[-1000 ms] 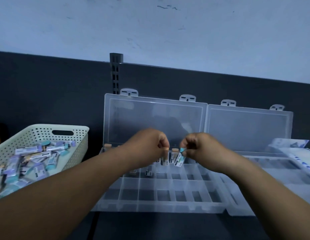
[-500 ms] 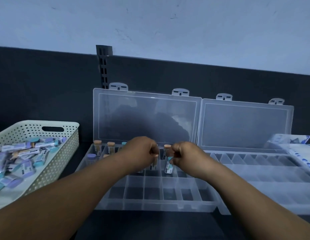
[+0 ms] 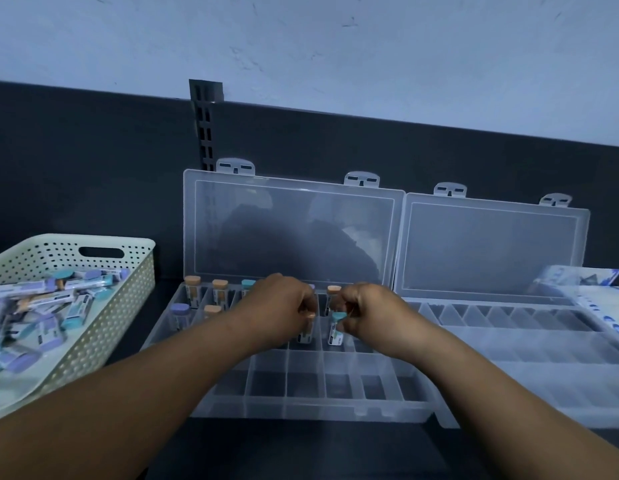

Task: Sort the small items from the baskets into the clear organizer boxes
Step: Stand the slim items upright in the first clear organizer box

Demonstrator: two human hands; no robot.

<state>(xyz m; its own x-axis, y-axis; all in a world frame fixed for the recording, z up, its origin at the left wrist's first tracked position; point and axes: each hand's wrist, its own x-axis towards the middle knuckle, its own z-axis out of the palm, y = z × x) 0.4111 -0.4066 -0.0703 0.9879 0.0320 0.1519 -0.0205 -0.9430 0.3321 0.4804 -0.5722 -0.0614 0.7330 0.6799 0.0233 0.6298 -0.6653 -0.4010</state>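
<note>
Two clear organizer boxes stand open side by side, the left box [image 3: 301, 407] in front of me and the right box [image 3: 529, 382] beside it. Several small capped vials stand upright in the left box's back compartments, among them an orange-capped vial [image 3: 193, 292]. My left hand [image 3: 283, 311] pinches a vial [image 3: 305, 336] and holds it upright in a middle-row compartment. My right hand [image 3: 366, 313] pinches a teal-capped vial [image 3: 335, 329] upright in the compartment next to it. A cream perforated basket [image 3: 103, 327] at the left holds several more vials lying flat.
Both box lids lean against the dark back panel [image 3: 93, 168]. A slotted metal rail [image 3: 204, 126] rises behind the left lid. A clear plastic bag with blue print [image 3: 592, 292] lies at the far right. The dark tabletop [image 3: 301, 452] runs along the front.
Both hands have come down from above the left box and now hold their vials low inside its middle-row compartments. The view has tilted slightly upward and shifted.
</note>
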